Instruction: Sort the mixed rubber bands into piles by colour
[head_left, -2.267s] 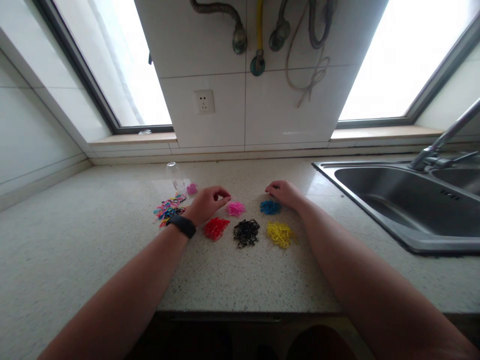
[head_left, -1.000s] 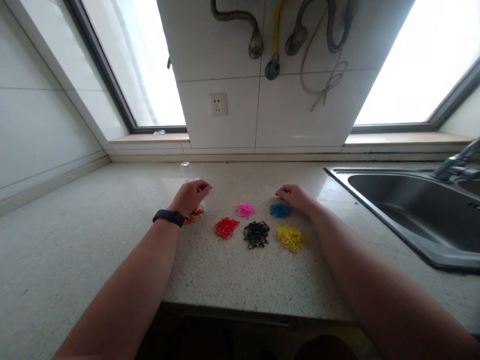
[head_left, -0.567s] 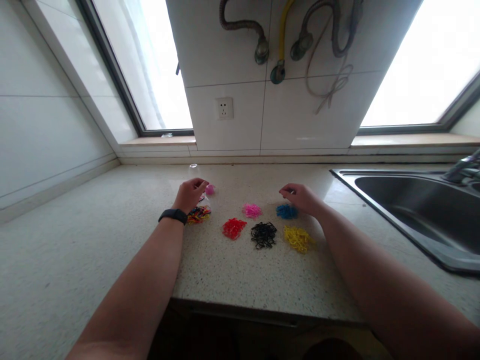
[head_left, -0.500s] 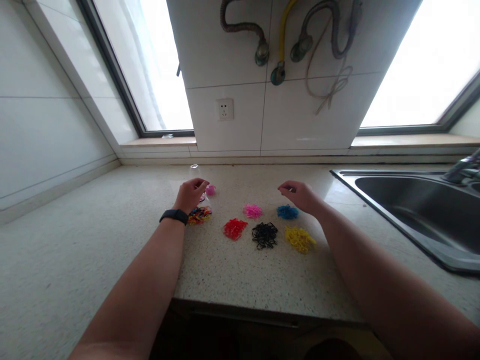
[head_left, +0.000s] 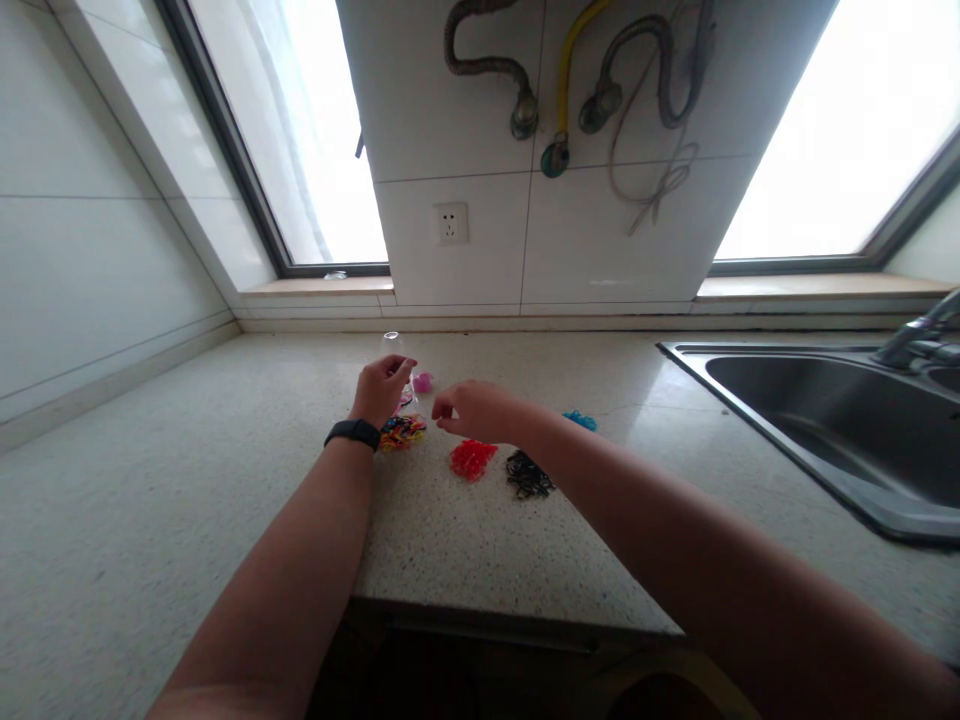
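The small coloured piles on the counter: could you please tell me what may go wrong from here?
The right forearm crosses in front of part of the black pile; if lowered, it might smear that pile. The red pile lies close to the right hand, so a careless brush could scatter it. The clear container, partly hidden behind the left hand, might be knocked by that hand.

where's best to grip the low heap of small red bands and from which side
Probably pinch its near edge, coming down from above on the person's side: the low heap of small red bands lies loose and spread out, and in this view the bare right hand crowds its far edge.
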